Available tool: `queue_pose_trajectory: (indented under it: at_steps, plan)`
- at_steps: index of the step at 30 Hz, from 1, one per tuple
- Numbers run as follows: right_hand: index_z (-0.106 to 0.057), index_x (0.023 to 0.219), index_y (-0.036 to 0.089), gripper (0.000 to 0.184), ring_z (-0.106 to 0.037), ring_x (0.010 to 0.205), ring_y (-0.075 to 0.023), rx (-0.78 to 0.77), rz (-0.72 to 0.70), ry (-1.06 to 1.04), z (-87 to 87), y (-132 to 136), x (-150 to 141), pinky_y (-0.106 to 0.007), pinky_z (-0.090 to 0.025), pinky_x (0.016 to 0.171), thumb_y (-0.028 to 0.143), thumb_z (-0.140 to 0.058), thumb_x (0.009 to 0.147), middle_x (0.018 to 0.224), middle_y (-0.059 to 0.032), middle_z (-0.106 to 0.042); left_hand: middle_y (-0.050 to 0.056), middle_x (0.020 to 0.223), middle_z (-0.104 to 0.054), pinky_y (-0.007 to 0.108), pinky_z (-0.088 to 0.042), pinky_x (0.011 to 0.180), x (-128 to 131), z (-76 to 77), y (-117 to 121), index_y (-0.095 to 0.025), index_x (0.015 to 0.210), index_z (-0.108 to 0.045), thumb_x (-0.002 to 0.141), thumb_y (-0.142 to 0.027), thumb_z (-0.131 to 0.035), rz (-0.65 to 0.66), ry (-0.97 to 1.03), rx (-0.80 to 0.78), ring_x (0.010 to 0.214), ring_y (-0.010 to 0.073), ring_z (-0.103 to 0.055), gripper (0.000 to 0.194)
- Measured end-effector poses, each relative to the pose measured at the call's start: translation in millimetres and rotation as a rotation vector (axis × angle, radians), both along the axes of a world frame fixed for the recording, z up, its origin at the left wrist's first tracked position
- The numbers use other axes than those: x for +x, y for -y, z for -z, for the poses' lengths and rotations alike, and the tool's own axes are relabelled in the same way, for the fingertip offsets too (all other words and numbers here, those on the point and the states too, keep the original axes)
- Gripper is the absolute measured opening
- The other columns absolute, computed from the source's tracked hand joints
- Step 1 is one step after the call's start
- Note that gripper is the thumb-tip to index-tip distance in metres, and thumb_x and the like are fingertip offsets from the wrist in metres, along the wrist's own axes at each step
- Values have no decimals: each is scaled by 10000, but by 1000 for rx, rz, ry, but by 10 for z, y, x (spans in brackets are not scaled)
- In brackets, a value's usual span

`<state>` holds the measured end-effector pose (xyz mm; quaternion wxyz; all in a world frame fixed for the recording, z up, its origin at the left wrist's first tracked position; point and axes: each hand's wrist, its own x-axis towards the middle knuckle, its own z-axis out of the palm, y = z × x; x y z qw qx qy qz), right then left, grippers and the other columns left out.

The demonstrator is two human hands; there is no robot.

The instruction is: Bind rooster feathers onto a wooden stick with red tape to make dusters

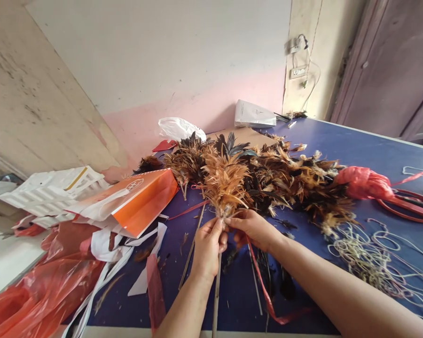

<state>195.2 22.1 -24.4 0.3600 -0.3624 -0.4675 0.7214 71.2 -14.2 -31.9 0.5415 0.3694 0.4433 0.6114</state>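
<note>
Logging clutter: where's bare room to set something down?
Barest stretch of blue table: back right, behind the red bundle, beside the feather heap. Smaller: front left, between white straps and red strip. Crowded: mid-table, around left hand and right hand.

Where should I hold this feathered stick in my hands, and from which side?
Probably its bare shaft below your left hand, from the near side of the table: it's slim, straight and points that way, while the feathers at the far end look easily crushed.
</note>
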Motion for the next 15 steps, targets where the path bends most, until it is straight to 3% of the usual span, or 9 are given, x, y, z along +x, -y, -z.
queue_pose_trajectory:
  at_steps: [3, 5, 11, 15]
  plan:
    - [-502, 675, 142, 402, -222, 316, 5, -71, -96, -5, 16, -36, 33, -142, -153, 298, 445, -749, 579, 436, 103, -375, -28, 568, -489, 140, -191, 342, 9, -2, -1, -121, 672, -588, 671, -340, -695, -2, -23, 2, 380, 13, -341, 243]
    - [-491, 654, 145, 407, -150, 329, 11, -78, -97, -11, 20, -49, 45, -151, -78, 317, 438, -758, 566, 405, 125, -294, -25, 587, -488, 140, -187, 348, 18, -8, 4, -122, 689, -588, 680, -342, -688, 0, -36, 7, 392, 15, -342, 242]
    - [-468, 590, 170, 396, -191, 320, -15, 87, 110, 102, -41, -12, 56, -189, -116, 328, 442, -753, 548, 366, 116, -302, -70, 515, -343, 148, -176, 377, 51, -19, 79, -135, 767, -593, 739, -355, -643, 83, -171, 64, 412, 29, -285, 227]
    - [-524, 618, 164, 324, -206, 354, -29, 176, 95, 88, -66, -9, 82, -201, -136, 355, 423, -717, 595, 395, 101, -332, -78, 471, -331, 165, -191, 383, 43, -38, 113, -147, 745, -602, 727, -336, -653, 70, -203, 75, 392, 40, -267, 197]
